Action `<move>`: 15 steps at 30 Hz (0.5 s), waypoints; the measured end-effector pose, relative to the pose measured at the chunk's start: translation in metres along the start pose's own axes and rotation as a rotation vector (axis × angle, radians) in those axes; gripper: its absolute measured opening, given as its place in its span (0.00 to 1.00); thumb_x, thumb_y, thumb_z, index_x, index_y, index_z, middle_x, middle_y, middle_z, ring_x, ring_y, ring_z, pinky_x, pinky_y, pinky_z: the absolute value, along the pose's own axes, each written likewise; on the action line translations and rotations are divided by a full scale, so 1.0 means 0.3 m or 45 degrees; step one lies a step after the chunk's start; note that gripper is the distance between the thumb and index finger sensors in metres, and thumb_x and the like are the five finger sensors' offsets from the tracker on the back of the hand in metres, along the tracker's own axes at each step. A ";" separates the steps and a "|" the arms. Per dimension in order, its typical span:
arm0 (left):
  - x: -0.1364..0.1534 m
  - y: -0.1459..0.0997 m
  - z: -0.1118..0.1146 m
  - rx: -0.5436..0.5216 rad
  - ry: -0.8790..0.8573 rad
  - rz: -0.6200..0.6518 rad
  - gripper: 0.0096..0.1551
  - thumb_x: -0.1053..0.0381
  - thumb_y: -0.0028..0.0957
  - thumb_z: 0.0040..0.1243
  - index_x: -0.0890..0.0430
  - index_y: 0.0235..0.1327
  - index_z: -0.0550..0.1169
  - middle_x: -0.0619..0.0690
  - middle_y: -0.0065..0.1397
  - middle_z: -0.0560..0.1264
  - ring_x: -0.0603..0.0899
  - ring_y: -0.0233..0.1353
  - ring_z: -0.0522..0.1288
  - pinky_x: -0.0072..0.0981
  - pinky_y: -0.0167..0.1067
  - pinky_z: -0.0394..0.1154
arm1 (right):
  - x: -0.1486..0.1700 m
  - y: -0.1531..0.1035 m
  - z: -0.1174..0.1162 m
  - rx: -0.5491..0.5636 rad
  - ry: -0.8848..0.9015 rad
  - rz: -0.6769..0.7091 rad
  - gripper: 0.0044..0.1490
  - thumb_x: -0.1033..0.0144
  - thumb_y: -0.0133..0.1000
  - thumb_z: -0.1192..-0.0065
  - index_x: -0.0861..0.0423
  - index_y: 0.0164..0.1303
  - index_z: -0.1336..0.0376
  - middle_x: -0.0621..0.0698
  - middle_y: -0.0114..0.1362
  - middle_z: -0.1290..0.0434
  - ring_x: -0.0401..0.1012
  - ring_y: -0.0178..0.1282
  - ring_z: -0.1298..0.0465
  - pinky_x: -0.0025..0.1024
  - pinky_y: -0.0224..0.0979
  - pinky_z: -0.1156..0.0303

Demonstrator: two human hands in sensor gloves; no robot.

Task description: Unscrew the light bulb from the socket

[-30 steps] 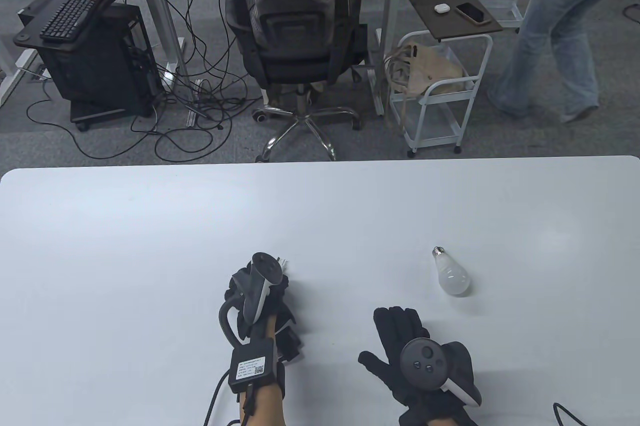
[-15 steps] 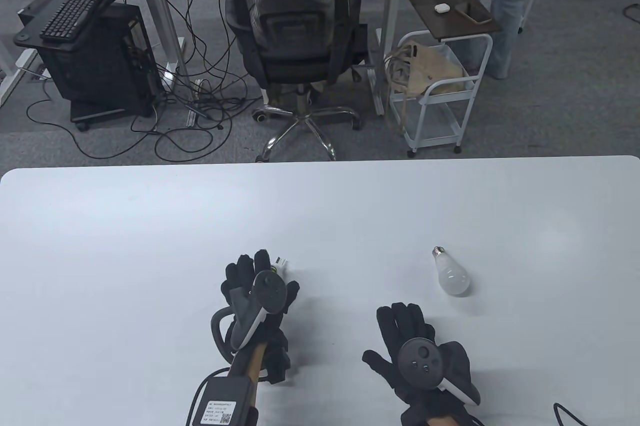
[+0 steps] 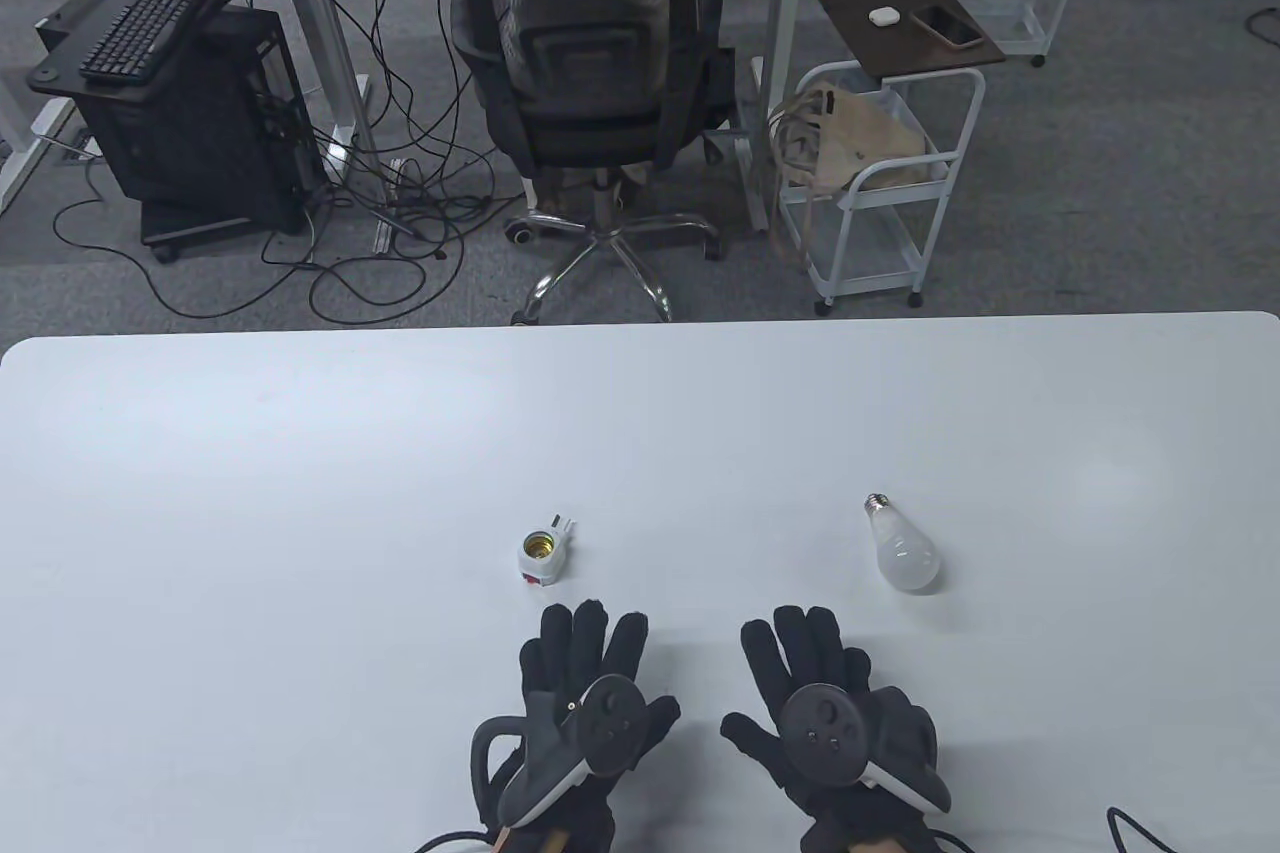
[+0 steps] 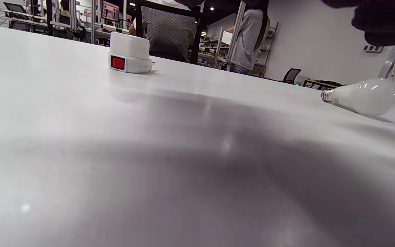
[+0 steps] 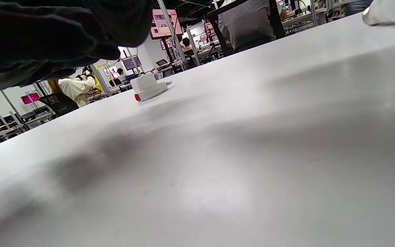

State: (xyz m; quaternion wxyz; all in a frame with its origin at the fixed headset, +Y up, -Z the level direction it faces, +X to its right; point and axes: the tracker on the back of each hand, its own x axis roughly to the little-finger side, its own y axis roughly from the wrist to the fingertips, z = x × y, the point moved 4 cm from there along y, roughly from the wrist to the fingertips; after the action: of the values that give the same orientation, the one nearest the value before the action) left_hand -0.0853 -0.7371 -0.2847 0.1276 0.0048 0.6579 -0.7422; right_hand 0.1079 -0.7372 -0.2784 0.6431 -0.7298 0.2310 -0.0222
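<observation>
A white socket (image 3: 541, 554) with a red switch stands alone on the white table (image 3: 300, 493), its brass opening up; it also shows in the left wrist view (image 4: 129, 53) and the right wrist view (image 5: 148, 87). A white bulb (image 3: 902, 549) lies on its side to the right, apart from the socket, also in the left wrist view (image 4: 363, 96). My left hand (image 3: 590, 663) lies flat and empty on the table just in front of the socket. My right hand (image 3: 800, 663) lies flat and empty beside it, below and left of the bulb.
The table's far edge (image 3: 640, 325) runs across the middle of the table view. Beyond it stand an office chair (image 3: 590, 83), a white cart (image 3: 880, 163) and floor cables. A black cable (image 3: 1140, 828) lies at the table's near right.
My left hand has let go of the socket and drawn back toward me, laying flat. The socket now stands uncovered. My right hand and the bulb have barely moved.
</observation>
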 end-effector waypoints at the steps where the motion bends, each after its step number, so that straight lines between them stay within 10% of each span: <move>1: -0.009 -0.004 0.000 0.024 0.008 0.004 0.49 0.28 0.62 0.49 0.46 0.91 0.51 0.62 0.95 0.46 0.72 0.88 0.41 0.65 0.82 0.43 | 0.000 0.000 -0.001 0.001 -0.006 0.000 0.52 0.45 0.68 0.46 0.55 0.89 0.65 0.63 0.89 0.66 0.61 0.85 0.70 0.67 0.77 0.62; 15: -0.046 -0.008 -0.004 0.007 0.036 0.095 0.48 0.28 0.62 0.48 0.45 0.91 0.51 0.61 0.96 0.46 0.71 0.88 0.40 0.64 0.83 0.42 | -0.021 0.009 -0.018 -0.038 -0.040 0.047 0.51 0.44 0.68 0.47 0.55 0.89 0.65 0.63 0.90 0.66 0.62 0.85 0.70 0.67 0.77 0.63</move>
State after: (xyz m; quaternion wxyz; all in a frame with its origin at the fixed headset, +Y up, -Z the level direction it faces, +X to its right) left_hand -0.0725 -0.7332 -0.2802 0.1460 0.0401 0.6571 -0.7385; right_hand 0.0997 -0.7402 -0.2785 0.6361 -0.7351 0.2344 0.0045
